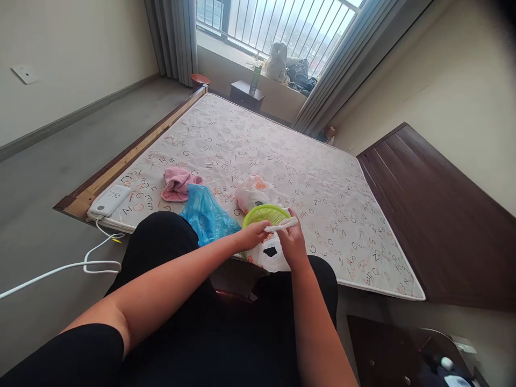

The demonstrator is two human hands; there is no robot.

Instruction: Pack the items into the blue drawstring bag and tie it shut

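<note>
Head view: a person's left hand (252, 236) and right hand (293, 241) grip a white plastic strip (281, 226) in closed fingers, apparently to hold it taut, just above a green plastic basket (266, 214) beside a white plastic bag (271, 255) at the mattress (322, 177) edge.

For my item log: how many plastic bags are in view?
3: a blue bag by the left hand, an orange-printed white bag behind a green basket, a white bag below the right hand. The white ones may be one; more may be hidden.
</note>
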